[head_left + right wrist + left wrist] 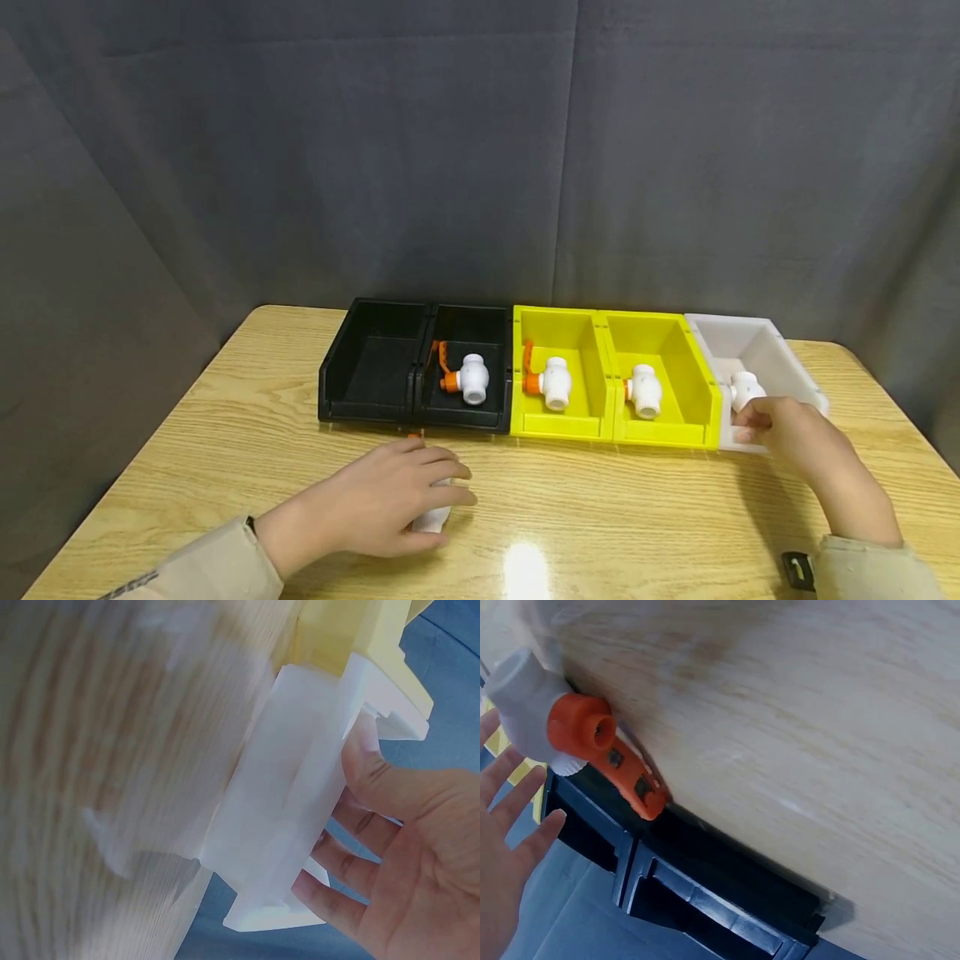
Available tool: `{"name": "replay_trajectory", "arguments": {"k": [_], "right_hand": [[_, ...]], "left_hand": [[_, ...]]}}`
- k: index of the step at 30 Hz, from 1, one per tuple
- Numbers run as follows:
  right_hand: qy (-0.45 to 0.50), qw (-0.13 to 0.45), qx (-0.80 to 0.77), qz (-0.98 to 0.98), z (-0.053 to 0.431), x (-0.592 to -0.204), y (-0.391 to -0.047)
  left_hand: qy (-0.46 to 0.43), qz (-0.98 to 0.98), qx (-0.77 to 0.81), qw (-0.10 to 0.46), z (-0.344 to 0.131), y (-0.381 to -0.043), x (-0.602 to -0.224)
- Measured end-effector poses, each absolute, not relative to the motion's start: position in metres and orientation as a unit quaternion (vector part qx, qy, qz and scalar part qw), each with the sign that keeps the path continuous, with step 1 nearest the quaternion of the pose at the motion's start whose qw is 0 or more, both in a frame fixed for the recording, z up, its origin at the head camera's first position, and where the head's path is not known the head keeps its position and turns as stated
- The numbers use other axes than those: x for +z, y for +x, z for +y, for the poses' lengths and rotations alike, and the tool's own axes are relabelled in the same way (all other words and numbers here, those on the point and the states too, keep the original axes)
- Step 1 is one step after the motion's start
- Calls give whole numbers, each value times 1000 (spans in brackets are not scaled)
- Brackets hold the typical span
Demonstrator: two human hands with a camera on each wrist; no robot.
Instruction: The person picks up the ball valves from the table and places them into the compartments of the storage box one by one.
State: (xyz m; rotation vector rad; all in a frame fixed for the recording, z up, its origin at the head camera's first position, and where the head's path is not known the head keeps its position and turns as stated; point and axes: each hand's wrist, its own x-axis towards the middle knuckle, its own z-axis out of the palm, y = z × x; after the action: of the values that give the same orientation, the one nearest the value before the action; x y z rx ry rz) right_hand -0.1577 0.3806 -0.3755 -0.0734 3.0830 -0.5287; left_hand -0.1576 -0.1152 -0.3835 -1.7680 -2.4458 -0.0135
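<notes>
My left hand (393, 497), fingers extended, hovers over or rests on a white plastic ball valve with an orange handle (544, 712) in front of the black bins. In the left wrist view its fingers (517, 802) are spread beside the valve, not curled round it. My right hand (798, 437) reaches over the front of the white bin (798, 367), by another white valve (746, 388) lying inside. In the right wrist view its fingers (352, 862) are bent behind the bin's front wall. That wall hides the fingertips and the valve, so their grip is unclear.
Two black bins (375, 410), two yellow bins (562, 427) and the white bin stand in a row on the wooden table (600, 508). White valves lie in the right black bin (474, 379) and both yellow ones. A grey curtain (450, 167) hangs behind.
</notes>
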Motion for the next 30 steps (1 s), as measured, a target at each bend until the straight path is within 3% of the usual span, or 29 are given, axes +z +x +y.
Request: {"name": "replay_trajectory", "arguments": {"k": [22,30], "right_hand": [[-24,6,-166,986,381,-376,-157],[-23,7,-167,986,381,-375,-157]], "left_hand": [[-539,-842,-8,-32,-124,-161,-397],[-541,-840,-26,-25,-125,-161,-400]]}}
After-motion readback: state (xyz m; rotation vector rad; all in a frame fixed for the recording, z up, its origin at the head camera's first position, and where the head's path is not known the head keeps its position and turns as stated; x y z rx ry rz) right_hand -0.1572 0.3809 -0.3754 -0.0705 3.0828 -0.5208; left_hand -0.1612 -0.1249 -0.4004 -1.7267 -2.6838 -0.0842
